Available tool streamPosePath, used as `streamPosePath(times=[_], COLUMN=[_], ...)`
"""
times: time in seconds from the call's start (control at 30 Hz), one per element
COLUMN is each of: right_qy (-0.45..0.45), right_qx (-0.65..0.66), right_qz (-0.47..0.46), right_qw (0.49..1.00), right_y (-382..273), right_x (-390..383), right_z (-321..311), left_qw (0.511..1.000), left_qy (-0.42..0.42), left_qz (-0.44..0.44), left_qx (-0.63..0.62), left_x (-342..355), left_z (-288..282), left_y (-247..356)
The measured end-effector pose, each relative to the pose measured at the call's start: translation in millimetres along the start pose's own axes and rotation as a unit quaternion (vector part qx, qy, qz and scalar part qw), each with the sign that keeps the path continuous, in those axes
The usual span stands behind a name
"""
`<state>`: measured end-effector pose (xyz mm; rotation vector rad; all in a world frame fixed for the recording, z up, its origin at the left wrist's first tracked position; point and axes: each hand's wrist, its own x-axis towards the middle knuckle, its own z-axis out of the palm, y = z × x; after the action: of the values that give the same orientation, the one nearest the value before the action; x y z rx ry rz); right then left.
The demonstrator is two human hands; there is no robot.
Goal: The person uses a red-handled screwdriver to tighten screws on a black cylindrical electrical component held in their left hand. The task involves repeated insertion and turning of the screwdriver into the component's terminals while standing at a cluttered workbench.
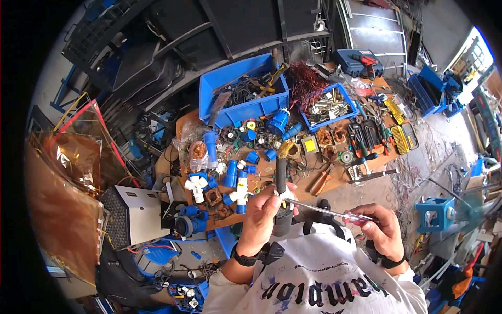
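Head view, item one: a white fitting (285,197) around a black tube (281,175), central above the wearer's lap and on the near side of the desk (339,177); the tube pointed to twelve o'clock, its thicker end to six. Item two: a screwdriver (358,218), red-and-clear handle, shaft aimed between nine and ten o'clock, tip at the fitting; exact seating too small to tell. Step in hand, by judgement: working a fastener on the fitting. Next move seemed to call for a steady hold and a firm, straight tip during turning. Left hand (261,209): closed on the fitting, thumb uppermost, forearm in from seven o'clock. Right hand (384,225): wrapped about the handle, knuckles outward, forearm in from five o'clock. Surroundings, reckoned from the fitting: blue bin (251,112) at eleven o'clock; blue tray (332,123) of metal hardware at one; orange-handled pliers (320,180) at two; white-and-blue pipe piece (241,191) at nine.
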<state>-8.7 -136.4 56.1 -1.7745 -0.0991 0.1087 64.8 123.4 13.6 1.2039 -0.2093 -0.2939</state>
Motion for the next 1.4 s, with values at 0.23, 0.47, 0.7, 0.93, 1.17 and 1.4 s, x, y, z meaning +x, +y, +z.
streamPosePath(times=[0.23, 0.47, 0.7, 0.93, 1.17, 1.4], right_qy=[-0.025, -0.054, -0.043, -0.010, -0.104, -0.069], right_qx=[-0.013, -0.035, -0.163, -0.180, -0.191, -0.179], right_qz=[0.016, -0.010, -0.169, -0.156, -0.052, -0.126], right_qw=[0.999, 0.998, 0.971, 0.971, 0.975, 0.973], right_y=[-11, -21, -26, -28, -32, -31], right_x=[7, 25, 42, 44, 36, 36], right_z=[-5, -6, 1, 12, 6, 11], left_qw=[0.999, 0.998, 0.997, 0.996, 0.993, 0.993], left_qy=[0.023, 0.038, 0.069, 0.074, 0.097, 0.105], left_qz=[-0.002, 0.015, 0.018, 0.028, 0.048, 0.043], left_qx=[0.031, 0.046, 0.020, 0.027, 0.048, 0.042], left_x=[-11, -24, -34, -39, -39, -40], left_z=[-4, -14, -16, -22, -20, -18], left_y=[3, 6, 7, 9, 11, 10])
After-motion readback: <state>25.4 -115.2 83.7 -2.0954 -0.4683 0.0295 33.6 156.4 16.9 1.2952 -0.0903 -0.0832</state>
